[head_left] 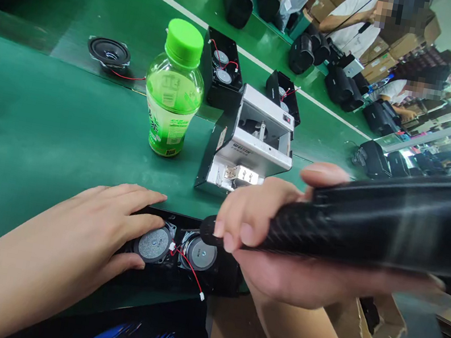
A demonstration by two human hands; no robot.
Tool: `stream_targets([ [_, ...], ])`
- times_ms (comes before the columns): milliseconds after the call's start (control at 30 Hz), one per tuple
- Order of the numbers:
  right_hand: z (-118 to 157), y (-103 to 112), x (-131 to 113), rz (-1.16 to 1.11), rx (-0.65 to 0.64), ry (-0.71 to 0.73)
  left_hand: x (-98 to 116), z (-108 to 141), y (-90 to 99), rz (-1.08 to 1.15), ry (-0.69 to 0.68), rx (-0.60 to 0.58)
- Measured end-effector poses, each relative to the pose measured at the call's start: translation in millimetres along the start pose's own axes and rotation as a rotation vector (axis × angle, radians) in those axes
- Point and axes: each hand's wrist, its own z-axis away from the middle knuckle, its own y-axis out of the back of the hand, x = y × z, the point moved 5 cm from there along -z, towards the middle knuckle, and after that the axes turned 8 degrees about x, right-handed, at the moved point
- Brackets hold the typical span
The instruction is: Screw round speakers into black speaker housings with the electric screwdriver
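Note:
My left hand [112,225] reaches over the left end of a black speaker box [229,276], thumb and fingers around the rim of the round speaker driver [153,244] there. A second driver [203,255] sits beside it, and a red wire with a white plug [201,296] trails over the box's front edge. My right hand [260,221] is closed around a black electric screwdriver [364,221], slightly blurred and held nearly level. Its nose is over the right driver; I cannot tell whether it touches. The bit is hidden.
Behind the box stand a silver-and-black screw feeder [259,146] and a green drink bottle [171,102]. A loose driver [109,51] lies farther left. Two more open speaker boxes [222,87] stand beyond. Co-workers [353,23] sit across the green bench. A cardboard box [384,328] is at lower right.

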Motion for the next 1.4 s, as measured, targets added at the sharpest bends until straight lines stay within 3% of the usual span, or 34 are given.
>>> stream_targets([
  [133,-5.7,-6.3,31.3,-0.065,0.017,-0.033,0.2,-2.4,1.8,0.042,0.005,-0.04],
  [233,-6.7,-7.7,41.0,-0.069,0.022,-0.027,1.0,-3.4,2.8,0.061,0.024,-0.024],
  [400,-7.5,-9.8,41.2,-0.039,0.015,-0.044,3.7,-1.8,2.3,0.047,0.016,0.031],
  [800,-10.9,-11.3,47.8,-0.046,0.05,-0.072,2.7,1.4,-1.6,0.047,0.075,-0.016],
  [1033,-0.4,-20.8,57.8,0.013,0.029,0.039,1.7,2.0,-4.6,0.075,0.094,-0.032],
  [1400,-3.2,-2.4,42.8,0.002,0.094,0.01,0.5,4.8,-4.5,0.065,0.076,0.005],
])
